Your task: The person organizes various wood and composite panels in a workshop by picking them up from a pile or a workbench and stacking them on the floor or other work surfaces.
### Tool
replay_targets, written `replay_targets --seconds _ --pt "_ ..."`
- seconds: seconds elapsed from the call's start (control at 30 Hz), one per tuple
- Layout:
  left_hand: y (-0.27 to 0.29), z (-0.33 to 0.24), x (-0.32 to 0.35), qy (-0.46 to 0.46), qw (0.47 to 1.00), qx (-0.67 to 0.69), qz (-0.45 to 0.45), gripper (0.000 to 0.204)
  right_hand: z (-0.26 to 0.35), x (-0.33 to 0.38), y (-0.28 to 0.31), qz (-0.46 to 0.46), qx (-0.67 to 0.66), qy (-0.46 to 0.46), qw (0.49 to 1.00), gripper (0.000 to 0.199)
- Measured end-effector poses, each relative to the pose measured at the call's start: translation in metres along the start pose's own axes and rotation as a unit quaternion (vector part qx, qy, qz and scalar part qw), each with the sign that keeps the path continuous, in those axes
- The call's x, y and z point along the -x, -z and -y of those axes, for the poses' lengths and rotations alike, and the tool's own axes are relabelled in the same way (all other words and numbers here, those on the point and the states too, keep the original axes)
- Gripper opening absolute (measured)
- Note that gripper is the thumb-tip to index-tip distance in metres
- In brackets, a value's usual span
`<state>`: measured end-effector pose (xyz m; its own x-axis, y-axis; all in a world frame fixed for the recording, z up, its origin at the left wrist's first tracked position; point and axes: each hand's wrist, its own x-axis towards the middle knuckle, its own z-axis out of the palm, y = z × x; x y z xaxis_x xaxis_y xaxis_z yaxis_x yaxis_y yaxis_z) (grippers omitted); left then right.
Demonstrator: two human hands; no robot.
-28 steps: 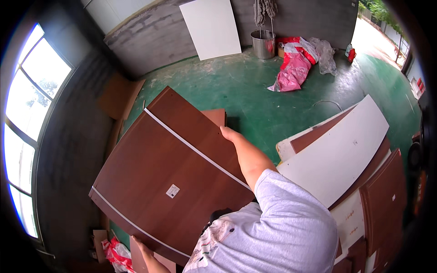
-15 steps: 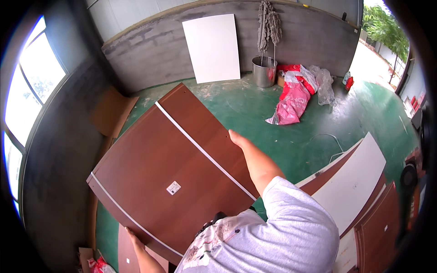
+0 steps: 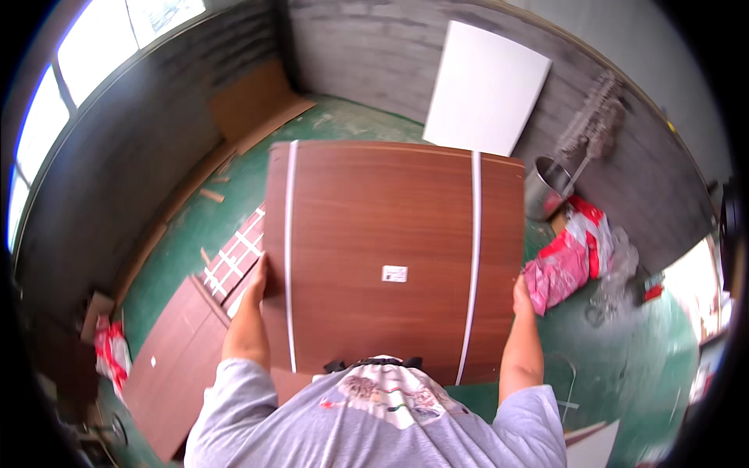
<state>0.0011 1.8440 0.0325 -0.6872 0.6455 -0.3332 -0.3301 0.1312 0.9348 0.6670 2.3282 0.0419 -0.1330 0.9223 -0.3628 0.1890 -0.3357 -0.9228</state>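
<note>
The brown panel (image 3: 382, 210) spans the space between the two hands, its wood-grain face up toward the head. The left fingers (image 3: 260, 271) press against its left side edge and the right fingers (image 3: 520, 290) against its right, so the panel is gripped from both sides; how far either set curls underneath is hidden. Two white straps (image 3: 473, 257) run across the panel, each just inward of one hand. A white label (image 3: 395, 274) sits between the hands, nearer the right fingers.

Just beyond the left fingers, brown pieces bound with white tape (image 3: 236, 256) lie on the green floor (image 3: 168, 261). Another brown board (image 3: 179, 351) lies below and to the left of those fingers, with a red-and-white bag (image 3: 113, 351) farther out.

Near the right fingers in the view, but on the floor beyond, is a pink and red plastic sheet (image 3: 566, 265). Past it, ahead of those fingers, stand a metal bucket (image 3: 540, 195) with mops (image 3: 589, 125) and a white board (image 3: 485, 90) leaning against the wall (image 3: 367, 66).
</note>
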Motion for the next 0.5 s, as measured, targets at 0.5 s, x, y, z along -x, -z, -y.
replay_targets --seconds 0.5 --pt "-0.385 -0.074 -0.288 0.103 0.98 -0.168 0.026 0.1 0.138 -0.212 0.146 -0.069 -0.081 -0.153 0.982 0.09"
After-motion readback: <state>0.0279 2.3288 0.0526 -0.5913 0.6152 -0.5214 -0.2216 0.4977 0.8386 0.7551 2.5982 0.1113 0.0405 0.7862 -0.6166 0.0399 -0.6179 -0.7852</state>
